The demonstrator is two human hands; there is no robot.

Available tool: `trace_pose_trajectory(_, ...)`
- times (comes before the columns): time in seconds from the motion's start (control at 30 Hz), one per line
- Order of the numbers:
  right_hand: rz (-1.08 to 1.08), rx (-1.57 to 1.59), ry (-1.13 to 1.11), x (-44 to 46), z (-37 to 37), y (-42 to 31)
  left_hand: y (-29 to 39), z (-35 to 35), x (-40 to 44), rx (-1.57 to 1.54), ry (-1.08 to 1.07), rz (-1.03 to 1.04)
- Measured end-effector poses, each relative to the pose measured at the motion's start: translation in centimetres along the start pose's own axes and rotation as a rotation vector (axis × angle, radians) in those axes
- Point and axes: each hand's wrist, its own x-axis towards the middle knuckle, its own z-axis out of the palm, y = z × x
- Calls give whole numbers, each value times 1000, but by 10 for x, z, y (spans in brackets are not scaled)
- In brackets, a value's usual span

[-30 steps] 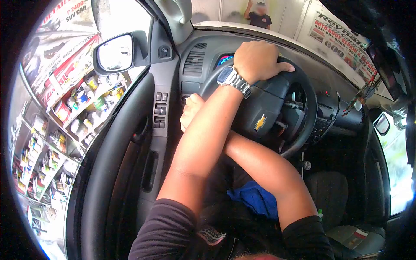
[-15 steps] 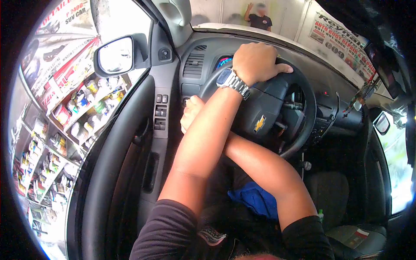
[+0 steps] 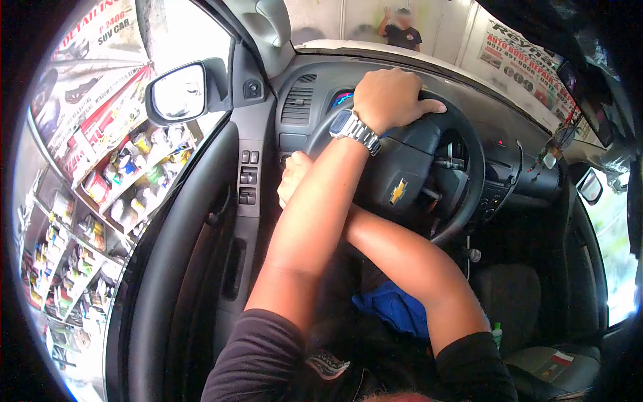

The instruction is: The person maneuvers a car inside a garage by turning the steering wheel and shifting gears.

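Arms crossed, your left forearm over the right. Your left hand (image 3: 385, 102) is clamped over the top of the steering wheel (image 3: 394, 164), back of the hand up, thumb lying along the rim toward the right; fingertips are out of sight on the far side. Metal-band watch (image 3: 355, 132) on that wrist. Your right hand (image 3: 293, 177) is at the wheel's left side, fingers curled, partly behind your left forearm; can't tell if it's gripping the rim. Hands are apart from each other.

Containers: outside the window on your left, shelves (image 3: 139, 175) are packed with cans and bottles in mixed colours; can't read what's inside them. Green-capped bottle (image 3: 496, 333) just beside your right sleeve (image 3: 469, 365), mostly blocked. Door pocket (image 3: 234, 268) too dark to see into.

Wheel is directly in front of you, near side of the dashboard (image 3: 512, 130). Dark, with a gold bowtie emblem (image 3: 398, 192) on the hub, tilted in view. Instrument display (image 3: 343, 99) is lit, partly covered. Crumpled blue cloth (image 3: 395, 308) on your lap. Person (image 3: 402, 36) beyond the windshield, one hand raised.
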Motion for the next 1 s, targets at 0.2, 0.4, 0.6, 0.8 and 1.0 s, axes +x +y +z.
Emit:
trace_pose_trajectory(0.2, 1, -5, -8, 1, 0, -2, -1, 1, -1, 10, 11, 22)
trace_pose_trajectory(0.4, 5, -1, -11, -2, -4, -4, 1, -1, -1, 18, 11, 30)
trace_pose_trajectory(0.6, -12, -20, -26, 0, -10, 4, 11, 3, -2, 10, 36, 42)
trace_pose_trajectory(0.8, 199, -172, -100, 16, -73, 59, 45, -5, -46, -162, 255, 353)
trace_pose_trajectory(1.0, 777, -49, 90, -42, -137, 153, 39, -26, -203, -398, 665, 61)
